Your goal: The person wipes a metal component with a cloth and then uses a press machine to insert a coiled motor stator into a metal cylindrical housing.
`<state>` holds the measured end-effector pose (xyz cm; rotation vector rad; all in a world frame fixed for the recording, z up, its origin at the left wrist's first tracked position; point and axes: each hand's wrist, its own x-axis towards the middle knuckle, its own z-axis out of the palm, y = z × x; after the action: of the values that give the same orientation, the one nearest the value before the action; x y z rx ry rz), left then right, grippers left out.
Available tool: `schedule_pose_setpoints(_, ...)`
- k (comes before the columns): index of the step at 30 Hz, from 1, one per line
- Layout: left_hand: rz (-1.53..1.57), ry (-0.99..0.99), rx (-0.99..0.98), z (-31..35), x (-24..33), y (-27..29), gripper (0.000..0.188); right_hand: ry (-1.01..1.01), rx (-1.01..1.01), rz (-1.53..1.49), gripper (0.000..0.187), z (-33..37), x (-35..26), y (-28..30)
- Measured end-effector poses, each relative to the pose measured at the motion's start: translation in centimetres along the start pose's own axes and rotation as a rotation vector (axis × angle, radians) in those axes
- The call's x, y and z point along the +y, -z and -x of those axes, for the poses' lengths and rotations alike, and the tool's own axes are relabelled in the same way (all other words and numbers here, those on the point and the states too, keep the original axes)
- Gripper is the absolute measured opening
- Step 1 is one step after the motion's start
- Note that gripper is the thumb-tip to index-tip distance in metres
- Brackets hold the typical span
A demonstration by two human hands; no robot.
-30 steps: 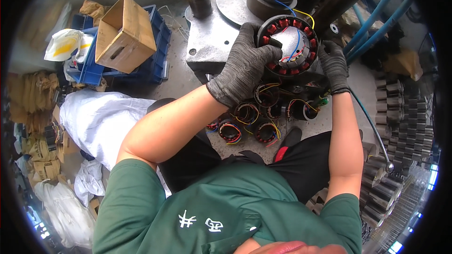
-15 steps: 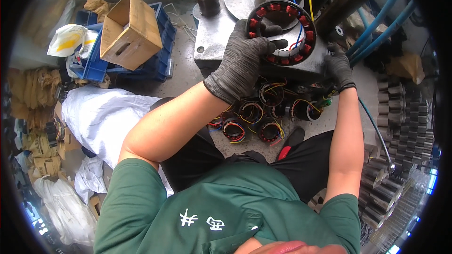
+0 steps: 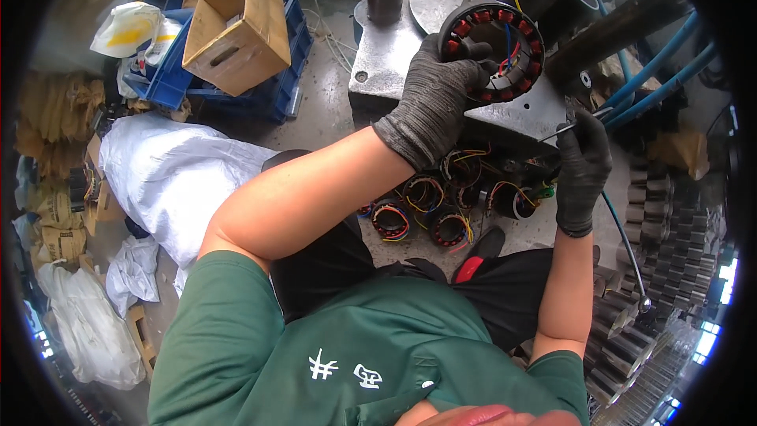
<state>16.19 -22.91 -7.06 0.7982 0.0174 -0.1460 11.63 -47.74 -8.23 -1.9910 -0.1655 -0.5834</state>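
Note:
My left hand (image 3: 438,99), in a dark grey knit glove, grips a motor stator (image 3: 535,46) by its left side. Red copper windings line the inside of this black ring, and blue, yellow and red wires come out of it. The stator is held up over the metal machine base (image 3: 382,63), its open face toward me. My right hand (image 3: 583,170), gloved likewise, is raised to the right of the base. Its fingers pinch a thin metal rod-like tool (image 3: 555,133), whose tip points left toward the base; its exact kind is unclear.
Several more stators (image 3: 450,229) with coloured wires stand on the floor below the base. A cardboard box (image 3: 236,39) sits on blue crates at left, beside a white sack (image 3: 173,170). Stacked metal cores (image 3: 670,221) and blue hoses (image 3: 658,75) are at right.
My right hand has come back from the base's right edge, and the thin tool now shows in its fingers. The stator stays in my left hand, slightly turned. The view has shifted.

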Motion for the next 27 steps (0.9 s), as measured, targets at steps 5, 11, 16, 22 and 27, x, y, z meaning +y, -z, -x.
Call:
schedule_pose_setpoints(5,-0.025,-0.022,0.009,0.5,-0.2,-0.8,0.063,0.069,-0.028,-0.509,0.027,0.3,-0.2,1.0)
schedule_pose_setpoints(11,0.110,0.145,-0.020,0.1,-0.8,-0.4,0.053,-0.017,-0.073,-0.854,0.045,2.1,-2.3,0.4)
schedule_pose_setpoints(16,0.261,0.298,-0.007,0.1,-1.0,0.1,0.045,0.017,-0.161,-0.743,0.034,3.2,-3.4,-0.4)
schedule_pose_setpoints(22,0.226,0.299,-0.064,0.0,-1.6,0.5,0.049,0.050,-0.168,-0.562,0.024,3.0,-4.0,-1.4)
schedule_pose_setpoints(27,0.120,0.244,-0.083,0.1,-1.7,0.4,0.053,0.017,-0.150,-0.598,0.025,3.1,-3.5,-1.6)
